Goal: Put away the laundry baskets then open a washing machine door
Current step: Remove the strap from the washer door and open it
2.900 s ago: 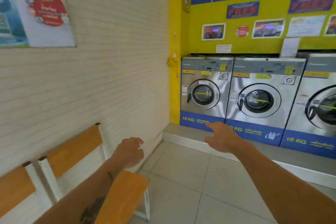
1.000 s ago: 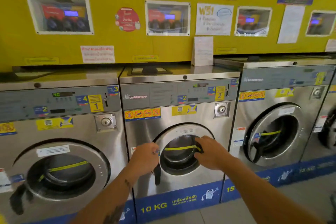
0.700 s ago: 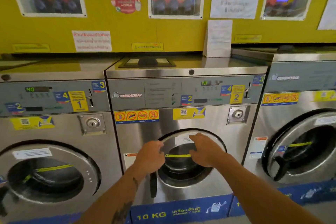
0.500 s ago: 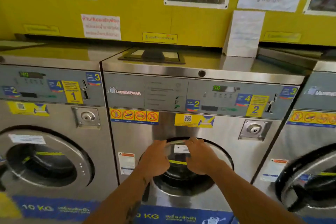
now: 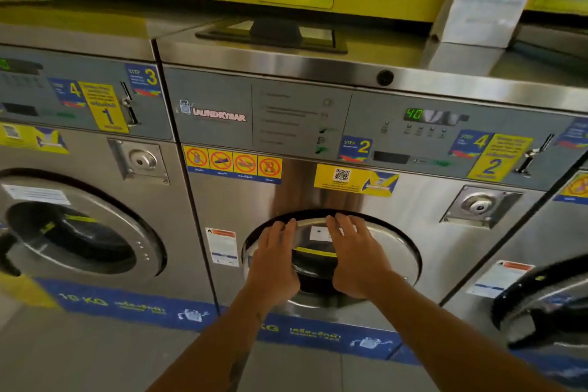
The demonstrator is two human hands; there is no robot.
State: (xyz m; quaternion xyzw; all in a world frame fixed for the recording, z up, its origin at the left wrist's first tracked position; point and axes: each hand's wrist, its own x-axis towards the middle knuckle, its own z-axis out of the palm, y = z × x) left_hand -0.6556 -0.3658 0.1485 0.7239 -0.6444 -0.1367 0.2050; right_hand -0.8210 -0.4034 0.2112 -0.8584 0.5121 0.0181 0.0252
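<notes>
The middle steel washing machine (image 5: 222, 200), marked 2, has a round door (image 5: 396, 253) with a dark glass centre. Both of my hands lie flat on the upper half of that door. My left hand (image 5: 273, 261) rests on its left side, fingers stretched up to the rim. My right hand (image 5: 356, 258) covers the right side of the glass, fingertips at the top rim. Neither hand holds anything. A dark gap runs along the door's top edge. I cannot tell whether the door is latched. No laundry basket is in view.
A like machine with a round door (image 5: 95, 232) stands to the left, and another door (image 5: 541, 302) at the right edge. Coin slots and a green display (image 5: 413, 113) sit on the panel above. A blue base strip (image 5: 318, 332) meets the grey floor (image 5: 95, 356).
I have moved from the bench side of the room up close to the middle machine. Both hands have slid from the door's centre and handle up to its top rim, fingers now stretched flat.
</notes>
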